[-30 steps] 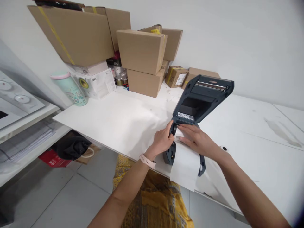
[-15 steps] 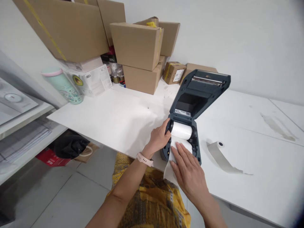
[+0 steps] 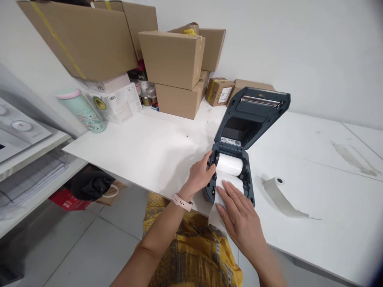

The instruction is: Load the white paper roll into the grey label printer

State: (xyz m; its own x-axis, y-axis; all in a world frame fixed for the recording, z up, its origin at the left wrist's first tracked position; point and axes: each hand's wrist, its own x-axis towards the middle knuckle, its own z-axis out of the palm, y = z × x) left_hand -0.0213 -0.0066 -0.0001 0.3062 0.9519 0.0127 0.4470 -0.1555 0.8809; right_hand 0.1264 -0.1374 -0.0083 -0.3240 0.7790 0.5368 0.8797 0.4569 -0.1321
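Observation:
A dark label printer (image 3: 250, 191) stands on the table with its lid (image 3: 254, 115) raised. Inside it sits a white label roll (image 3: 229, 164), and a strip of its paper (image 3: 218, 217) runs forward over the front and hangs past the table edge. My left hand (image 3: 200, 173) grips the printer's left side, its thumb over the rim near the roll. My right hand (image 3: 239, 211) lies flat on the paper strip at the printer's front, fingers stretched out and close together. The palm hides part of the strip and the front edge.
Right of the printer lies a small roll with an unrolled grey strip (image 3: 283, 201). Cardboard boxes (image 3: 170, 59) are stacked at the back left, beside a mint tumbler (image 3: 85, 111) and a white box (image 3: 119, 105). A shelf (image 3: 32, 153) stands at the far left.
Both hands keep their places on the printer and the paper. The view has shifted very slightly; otherwise almost nothing differs.

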